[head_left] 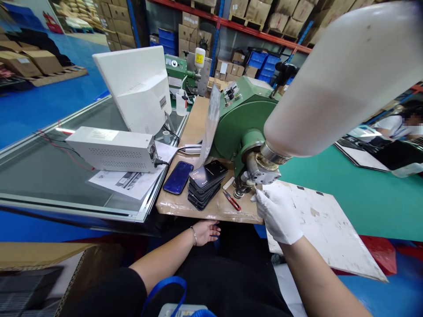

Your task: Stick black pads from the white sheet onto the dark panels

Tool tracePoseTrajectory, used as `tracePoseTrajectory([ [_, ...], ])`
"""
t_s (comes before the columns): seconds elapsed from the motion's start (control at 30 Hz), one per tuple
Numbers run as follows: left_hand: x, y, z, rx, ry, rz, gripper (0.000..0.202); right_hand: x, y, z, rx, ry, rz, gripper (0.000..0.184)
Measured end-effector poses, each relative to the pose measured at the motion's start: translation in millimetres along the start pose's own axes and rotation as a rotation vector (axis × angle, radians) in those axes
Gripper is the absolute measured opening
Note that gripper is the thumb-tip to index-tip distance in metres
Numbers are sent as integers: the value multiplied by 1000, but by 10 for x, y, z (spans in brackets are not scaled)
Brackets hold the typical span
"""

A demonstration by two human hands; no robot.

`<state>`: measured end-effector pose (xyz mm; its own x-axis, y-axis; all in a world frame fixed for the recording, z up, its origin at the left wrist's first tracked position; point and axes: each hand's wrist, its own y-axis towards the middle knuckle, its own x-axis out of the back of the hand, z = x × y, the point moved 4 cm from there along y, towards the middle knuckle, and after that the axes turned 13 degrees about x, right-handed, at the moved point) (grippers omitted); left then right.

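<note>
My left hand [206, 232] is bare, palm up, just below the front edge of the table. Its fingers are apart with nothing in them. My right hand [279, 215], in a white glove, reaches to the metal head [262, 169] of a green machine [244, 121]. Its fingertips are pinched together beside the head's lower end, and what they hold, if anything, is hidden. A large, partly filled white bottle [337, 83] is mounted tilted above that head. Left of the machine lie red-handled thread snips [232, 201], a stack of black flat panels [207, 176] and a blue phone [178, 177].
To the left, a white monitor [139, 92] and a grey power box [110, 149] stand on a glass-topped table [66, 189]. A stained white board [317, 224] lies to the right by a green tabletop [346, 189]. Another person [393, 125] sits at far right.
</note>
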<state>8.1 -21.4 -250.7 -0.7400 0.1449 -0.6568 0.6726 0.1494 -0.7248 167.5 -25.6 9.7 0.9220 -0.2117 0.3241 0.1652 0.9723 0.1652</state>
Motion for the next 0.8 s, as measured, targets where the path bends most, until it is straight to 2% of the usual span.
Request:
tracePoseTrajectory([
  [0.07, 2, 3, 5, 1, -3, 3, 27, -41, 13, -27, -102, 174, 12, 39],
  [0.1, 3, 6, 7, 1, -4, 4, 27, -37, 30, -8, -103, 163, 16, 38],
  [0.27, -4, 8, 6, -2, 0, 3, 27, 114, 52, 254, 167, -410, 16, 35],
  [0.37, -12, -5, -7, -5, 3, -3, 26, 153, -83, 266, 148, -563, 96, 39],
  [0.43, -15, -9, -14, -5, 2, -7, 25, 172, -168, 242, 129, -599, 114, 40],
  [0.57, -22, -3, -12, -5, 6, -12, 26, 216, -177, 264, 153, -591, 32, 32],
  [0.8, -24, -38, -2, -15, -5, -20, 27, 182, -14, 394, 334, -607, 87, 26],
])
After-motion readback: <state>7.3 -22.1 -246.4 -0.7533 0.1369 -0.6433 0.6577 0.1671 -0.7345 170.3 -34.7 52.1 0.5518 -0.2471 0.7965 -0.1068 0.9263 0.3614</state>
